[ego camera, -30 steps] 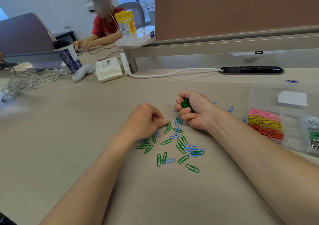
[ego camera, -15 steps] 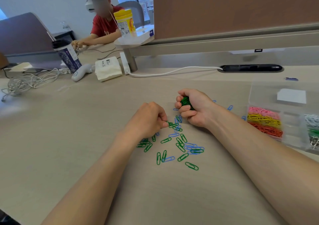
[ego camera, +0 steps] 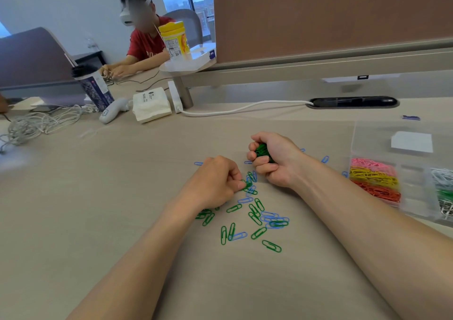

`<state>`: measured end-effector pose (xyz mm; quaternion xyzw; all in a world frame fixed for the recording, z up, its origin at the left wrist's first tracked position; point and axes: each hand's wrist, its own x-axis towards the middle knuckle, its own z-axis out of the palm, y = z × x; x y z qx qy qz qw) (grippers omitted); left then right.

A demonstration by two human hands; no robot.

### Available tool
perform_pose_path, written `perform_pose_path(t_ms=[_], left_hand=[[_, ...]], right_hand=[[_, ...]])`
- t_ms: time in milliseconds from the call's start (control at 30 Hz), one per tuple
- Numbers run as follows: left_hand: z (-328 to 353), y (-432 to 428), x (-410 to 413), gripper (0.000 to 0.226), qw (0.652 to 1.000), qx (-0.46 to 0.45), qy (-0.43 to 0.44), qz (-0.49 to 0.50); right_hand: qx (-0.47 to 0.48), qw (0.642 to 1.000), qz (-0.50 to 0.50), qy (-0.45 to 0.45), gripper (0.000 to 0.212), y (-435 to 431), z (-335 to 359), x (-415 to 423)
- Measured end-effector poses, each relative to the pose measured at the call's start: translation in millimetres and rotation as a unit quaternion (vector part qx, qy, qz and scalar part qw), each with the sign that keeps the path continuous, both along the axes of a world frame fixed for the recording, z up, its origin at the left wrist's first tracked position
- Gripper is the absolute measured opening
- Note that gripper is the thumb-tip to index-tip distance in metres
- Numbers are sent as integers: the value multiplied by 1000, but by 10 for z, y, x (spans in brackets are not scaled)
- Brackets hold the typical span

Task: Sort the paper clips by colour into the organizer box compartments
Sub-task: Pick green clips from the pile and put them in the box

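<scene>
Green paper clips (ego camera: 255, 213), thin springy wire, lay flat on the surface (ego camera: 122, 197); left hand (ego camera: 215, 184) fingers pinched one's edge, right hand (ego camera: 277, 160) fisted a bunch.

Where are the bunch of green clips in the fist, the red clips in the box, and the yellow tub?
bunch of green clips (ego camera: 262, 151), head view, clips showing between fingers.
red clips (ego camera: 377, 190), head view, middle of pile.
yellow tub (ego camera: 174, 40), head view, its label.

green and blue paper clips (ego camera: 255, 218) lie scattered flat; organizer box (ego camera: 402, 187) holds sorted colours.
</scene>
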<state>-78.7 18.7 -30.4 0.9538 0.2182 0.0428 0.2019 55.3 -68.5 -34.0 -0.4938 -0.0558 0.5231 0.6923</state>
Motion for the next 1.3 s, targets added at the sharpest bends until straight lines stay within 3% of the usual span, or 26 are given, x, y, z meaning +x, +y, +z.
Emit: perform_pose_path(t_ms=[533, 900, 1133, 1300], left_hand=[[56, -87, 12, 11, 1000, -11, 11, -18], [49, -203, 64, 13, 996, 67, 37, -35], [71, -104, -28, 18, 998, 57, -3, -8], [211, 30, -64, 16, 990, 16, -137, 44]], right_hand=[[4, 1000, 2, 3, 31, -9, 21, -8], [0, 1000, -2, 1, 30, -29, 24, -27], [-15, 1000, -13, 2, 31, -24, 48, -26], [-41, 999, 8, 20, 37, -25, 62, -50]])
